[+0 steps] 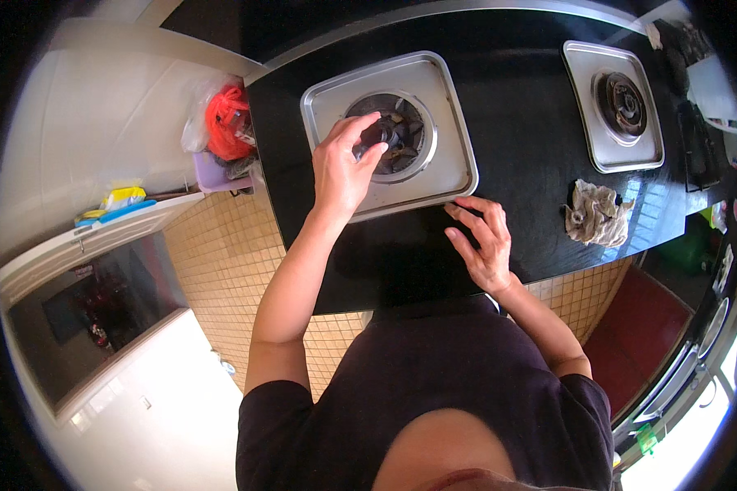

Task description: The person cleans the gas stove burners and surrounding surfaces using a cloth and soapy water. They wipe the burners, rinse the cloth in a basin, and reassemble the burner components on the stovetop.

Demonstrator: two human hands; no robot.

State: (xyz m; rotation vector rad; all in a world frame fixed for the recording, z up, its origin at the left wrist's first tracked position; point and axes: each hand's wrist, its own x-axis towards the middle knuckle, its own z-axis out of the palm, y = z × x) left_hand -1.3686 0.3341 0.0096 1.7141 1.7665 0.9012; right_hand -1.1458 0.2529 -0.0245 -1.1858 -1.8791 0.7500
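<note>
My left hand is over the round opening of a gas burner in a square metal drip tray. Its thumb and forefinger are spread around a dark burner part; whether they grip it is unclear against the dark opening. Blackened metal pieces show inside that opening. At the tray's near right corner is my right hand, fingers apart and holding nothing. Its fingertips lie at or very close to the tray's rim, palm over the black countertop.
A second burner sits in another metal tray on the right. A crumpled grey cloth lies in front of it. Left of the counter, a red plastic bag rests above a purple bin. Tiled floor runs below.
</note>
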